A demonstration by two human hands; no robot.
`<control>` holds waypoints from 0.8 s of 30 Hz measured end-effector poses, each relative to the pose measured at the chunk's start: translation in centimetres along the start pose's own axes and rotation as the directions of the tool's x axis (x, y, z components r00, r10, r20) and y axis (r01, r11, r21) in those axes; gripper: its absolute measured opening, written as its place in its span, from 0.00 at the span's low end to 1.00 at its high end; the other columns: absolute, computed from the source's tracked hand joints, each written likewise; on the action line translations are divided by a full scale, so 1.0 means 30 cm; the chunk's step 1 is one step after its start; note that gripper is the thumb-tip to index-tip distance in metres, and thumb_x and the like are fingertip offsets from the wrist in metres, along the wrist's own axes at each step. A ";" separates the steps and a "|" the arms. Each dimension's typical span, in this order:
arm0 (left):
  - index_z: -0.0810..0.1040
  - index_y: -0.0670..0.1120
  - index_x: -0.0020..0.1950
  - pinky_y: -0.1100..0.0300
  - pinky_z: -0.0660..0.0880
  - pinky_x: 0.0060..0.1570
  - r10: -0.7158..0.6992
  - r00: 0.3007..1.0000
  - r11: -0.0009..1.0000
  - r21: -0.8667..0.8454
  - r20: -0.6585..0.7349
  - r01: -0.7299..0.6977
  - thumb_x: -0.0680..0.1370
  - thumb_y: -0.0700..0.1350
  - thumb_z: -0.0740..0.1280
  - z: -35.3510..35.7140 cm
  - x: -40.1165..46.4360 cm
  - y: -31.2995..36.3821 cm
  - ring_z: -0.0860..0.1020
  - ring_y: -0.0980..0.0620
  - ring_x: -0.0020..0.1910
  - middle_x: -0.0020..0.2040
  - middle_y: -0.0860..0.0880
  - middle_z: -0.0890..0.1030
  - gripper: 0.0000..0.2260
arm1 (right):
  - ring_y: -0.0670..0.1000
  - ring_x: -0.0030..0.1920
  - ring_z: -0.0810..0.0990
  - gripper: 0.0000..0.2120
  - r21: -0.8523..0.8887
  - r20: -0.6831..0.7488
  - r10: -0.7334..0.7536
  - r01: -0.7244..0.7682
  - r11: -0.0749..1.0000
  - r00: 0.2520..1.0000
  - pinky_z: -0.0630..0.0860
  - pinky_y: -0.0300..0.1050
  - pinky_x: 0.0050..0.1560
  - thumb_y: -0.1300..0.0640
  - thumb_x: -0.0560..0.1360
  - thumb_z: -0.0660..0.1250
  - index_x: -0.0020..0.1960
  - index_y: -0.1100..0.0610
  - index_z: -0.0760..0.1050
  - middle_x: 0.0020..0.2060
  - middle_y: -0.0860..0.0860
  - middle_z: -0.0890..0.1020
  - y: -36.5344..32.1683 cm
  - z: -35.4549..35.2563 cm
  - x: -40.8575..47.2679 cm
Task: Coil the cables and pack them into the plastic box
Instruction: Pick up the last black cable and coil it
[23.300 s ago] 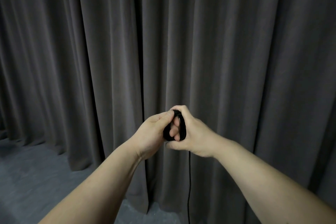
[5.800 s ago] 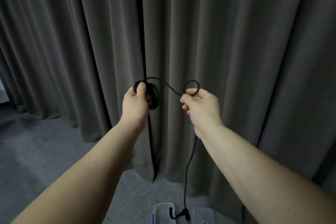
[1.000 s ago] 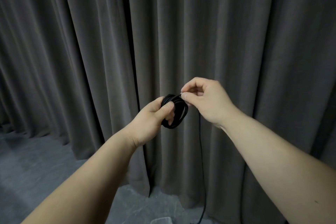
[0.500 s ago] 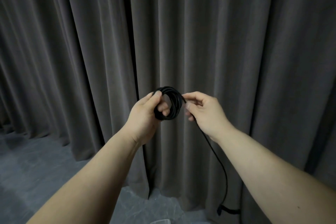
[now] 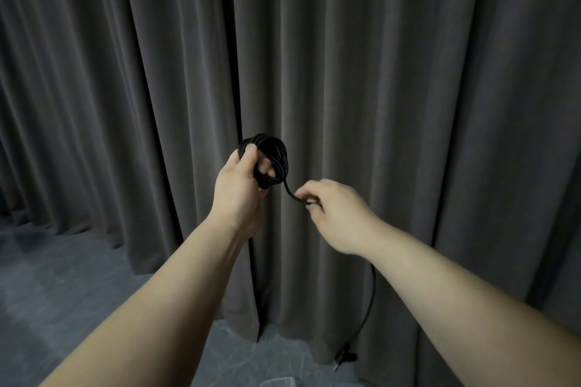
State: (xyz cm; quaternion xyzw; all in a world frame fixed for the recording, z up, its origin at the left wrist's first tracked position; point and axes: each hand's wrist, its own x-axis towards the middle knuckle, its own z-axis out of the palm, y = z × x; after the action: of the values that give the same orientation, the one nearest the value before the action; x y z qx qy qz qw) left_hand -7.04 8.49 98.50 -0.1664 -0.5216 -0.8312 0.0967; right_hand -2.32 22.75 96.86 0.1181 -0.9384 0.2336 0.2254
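The left hand (image 5: 239,185) is raised in the middle of the view, in front of the curtain (image 5: 377,72), and grips a coil of cable (image 5: 272,163) whose loops stand above and to the right of its fingers. The right hand (image 5: 330,214) is just to the right of the left hand and a little lower, apart from it, pinching the strand that leaves the bottom of the coil. Beyond the right hand the cable tail (image 5: 371,298) hangs down under the right forearm, and its end (image 5: 345,356) lies near the floor (image 5: 63,276) at the foot of the curtain. The edge of the plastic box (image 5: 278,382) shows at the bottom of the view, below both hands.
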 end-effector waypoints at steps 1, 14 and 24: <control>0.70 0.48 0.43 0.58 0.72 0.46 0.035 0.999 0.998 0.053 0.004 -0.035 0.83 0.45 0.58 -0.003 -0.002 -0.005 0.70 0.55 0.33 0.30 0.53 0.70 0.09 | 0.50 0.56 0.76 0.18 0.002 0.044 -0.013 0.012 1.000 0.999 0.69 0.37 0.54 0.64 0.78 0.57 0.61 0.51 0.77 0.51 0.48 0.76 -0.011 -0.009 0.001; 0.78 0.41 0.52 0.51 0.71 0.51 -0.113 0.926 0.980 0.195 0.359 0.044 0.82 0.49 0.58 -0.007 -0.037 -0.039 0.74 0.54 0.35 0.34 0.51 0.78 0.13 | 0.40 0.31 0.74 0.13 0.347 -0.291 -0.021 0.126 0.929 0.957 0.67 0.29 0.34 0.64 0.68 0.73 0.37 0.51 0.71 0.33 0.44 0.76 -0.080 -0.081 0.043; 0.71 0.46 0.44 0.58 0.69 0.43 -0.153 0.828 0.946 0.323 0.540 -0.037 0.76 0.49 0.62 -0.031 -0.020 -0.043 0.70 0.56 0.34 0.33 0.54 0.72 0.07 | 0.45 0.34 0.75 0.09 0.530 -0.223 0.122 0.016 0.848 0.967 0.74 0.42 0.39 0.63 0.69 0.73 0.36 0.51 0.77 0.33 0.49 0.79 -0.002 -0.108 0.065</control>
State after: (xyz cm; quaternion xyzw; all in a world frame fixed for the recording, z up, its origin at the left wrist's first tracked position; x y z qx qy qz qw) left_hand -7.07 8.21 96.84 -0.3679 -0.6595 -0.6529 -0.0598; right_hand -2.79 24.05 100.36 0.1191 -0.8054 0.5010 0.2934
